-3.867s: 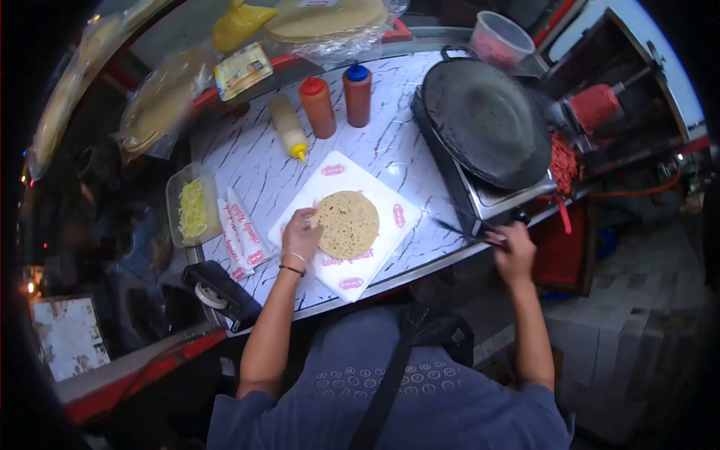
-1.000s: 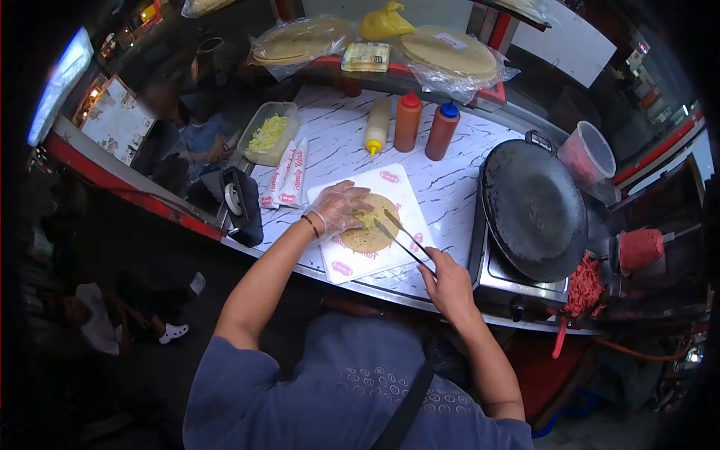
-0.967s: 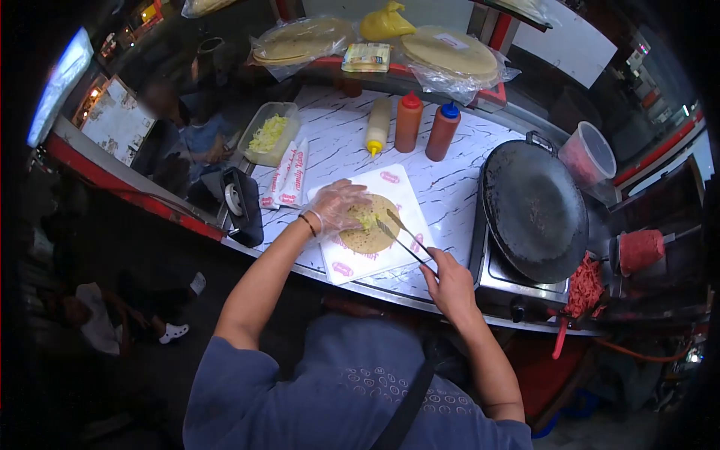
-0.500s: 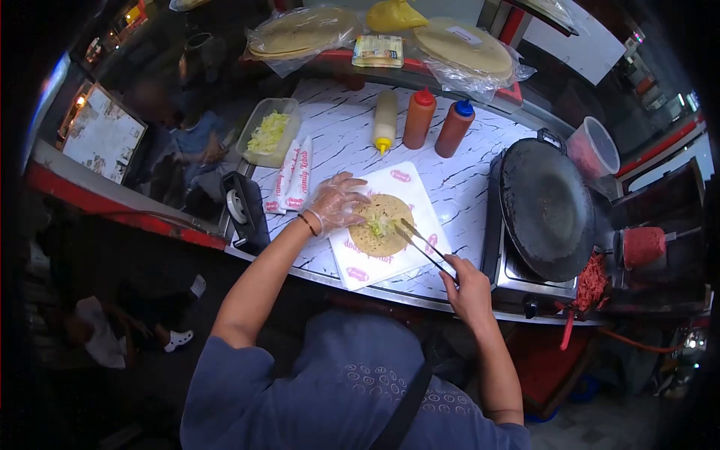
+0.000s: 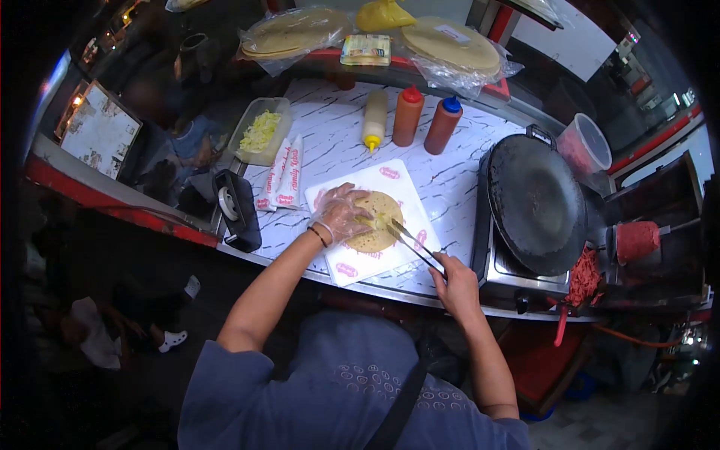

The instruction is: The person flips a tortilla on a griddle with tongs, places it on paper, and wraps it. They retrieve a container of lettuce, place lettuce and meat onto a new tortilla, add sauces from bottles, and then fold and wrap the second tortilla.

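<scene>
A round flatbread [image 5: 384, 202] lies on white printed wrapping paper [image 5: 352, 264]. Over its left half spreads my left hand [image 5: 342, 213], in a clear plastic glove, with the fingers stretched out on the shredded lettuce [image 5: 383, 219] at the middle. Most of that lettuce is hidden beneath the fingers. My right hand [image 5: 457, 285] grips a pair of dark tongs [image 5: 420, 249] from the lower right. The tips of the tongs reach the bread's right side, close to the lettuce.
Beyond the paper stand a pale sauce bottle [image 5: 375, 118], an orange bottle [image 5: 408, 118] and a brown-red bottle [image 5: 442, 129]. Left are a lettuce tub [image 5: 276, 150], printed sleeves [image 5: 288, 180] and a tape dispenser [image 5: 240, 217]. Right, a black griddle [image 5: 536, 206] sits near red shredded food [image 5: 585, 279].
My left hand has moved right and down over the lettuce, covering more of it. The tongs stay at the bread's right side. The whole view has shifted slightly.
</scene>
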Motion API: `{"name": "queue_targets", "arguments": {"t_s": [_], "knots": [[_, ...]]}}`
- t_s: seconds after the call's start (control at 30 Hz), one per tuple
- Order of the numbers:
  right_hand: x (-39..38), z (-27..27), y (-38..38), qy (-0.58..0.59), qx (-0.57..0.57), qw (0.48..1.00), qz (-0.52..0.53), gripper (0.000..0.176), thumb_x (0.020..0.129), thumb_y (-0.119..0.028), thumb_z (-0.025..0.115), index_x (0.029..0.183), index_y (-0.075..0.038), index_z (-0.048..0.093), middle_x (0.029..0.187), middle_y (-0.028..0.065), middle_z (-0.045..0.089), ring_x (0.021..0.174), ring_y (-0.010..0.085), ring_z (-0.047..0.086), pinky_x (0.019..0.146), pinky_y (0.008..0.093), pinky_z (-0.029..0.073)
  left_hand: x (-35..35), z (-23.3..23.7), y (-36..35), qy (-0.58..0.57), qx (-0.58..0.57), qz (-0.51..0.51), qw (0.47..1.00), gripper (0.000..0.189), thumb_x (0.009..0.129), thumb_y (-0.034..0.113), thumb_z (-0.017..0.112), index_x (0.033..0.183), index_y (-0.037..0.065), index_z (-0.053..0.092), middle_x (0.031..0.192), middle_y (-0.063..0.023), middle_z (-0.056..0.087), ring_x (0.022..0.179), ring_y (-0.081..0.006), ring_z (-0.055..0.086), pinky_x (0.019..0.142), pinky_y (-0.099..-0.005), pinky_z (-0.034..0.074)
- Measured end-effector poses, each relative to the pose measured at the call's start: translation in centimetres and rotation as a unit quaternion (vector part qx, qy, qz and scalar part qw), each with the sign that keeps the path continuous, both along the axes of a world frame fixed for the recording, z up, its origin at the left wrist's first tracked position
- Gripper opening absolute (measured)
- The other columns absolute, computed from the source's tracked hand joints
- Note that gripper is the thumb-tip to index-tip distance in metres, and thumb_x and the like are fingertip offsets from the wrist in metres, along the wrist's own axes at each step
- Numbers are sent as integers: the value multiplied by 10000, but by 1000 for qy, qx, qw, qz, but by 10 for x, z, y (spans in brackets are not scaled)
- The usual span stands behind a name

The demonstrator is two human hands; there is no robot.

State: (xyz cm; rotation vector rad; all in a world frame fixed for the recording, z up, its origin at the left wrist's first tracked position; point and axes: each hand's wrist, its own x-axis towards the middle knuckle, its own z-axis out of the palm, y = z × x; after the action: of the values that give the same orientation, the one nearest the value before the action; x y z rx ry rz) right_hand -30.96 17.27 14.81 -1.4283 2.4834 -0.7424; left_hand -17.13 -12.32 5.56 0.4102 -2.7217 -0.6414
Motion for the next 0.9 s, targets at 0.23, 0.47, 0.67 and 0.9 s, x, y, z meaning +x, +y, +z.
{"name": "queue_targets", "arguments": {"t_s": [0.23,0.47,0.67,0.9], "knots": [[-29,92,86,38,-83,995,-49,391,870,-194,683,1234,-84,594,841,137,595,694,349,620,629,429,508,17,37,-4,90,31,53,994,367,749,230,772,1057,44,702,1289,-156,588,1259,-363,479,1078,-456,381],[-234,102,248,148,-204,904,-345,327,919,-174,586,1180,21,558,1025,267,651,961,434,631,830,485,491,12,39,37,-234,-166,33,957,804,798,484,651,1454,81,421,1569,-190,253,1442,-438,182,1172,-562,145],[-356,29,220,172,34,923,-344,258,904,-114,491,1104,-1,608,999,226,665,902,366,693,736,462,575,-20,87,26,-92,-184,90,974,756,805,409,661,1450,88,430,1575,-184,248,1432,-456,201,1176,-541,168],[-382,37,222,132,-13,960,-245,256,900,-171,532,1063,1,629,902,236,673,814,402,688,693,492,562,-31,119,38,-169,-209,91,959,648,773,263,720,1346,24,535,1550,-183,294,1390,-396,310,1152,-470,266]]}}
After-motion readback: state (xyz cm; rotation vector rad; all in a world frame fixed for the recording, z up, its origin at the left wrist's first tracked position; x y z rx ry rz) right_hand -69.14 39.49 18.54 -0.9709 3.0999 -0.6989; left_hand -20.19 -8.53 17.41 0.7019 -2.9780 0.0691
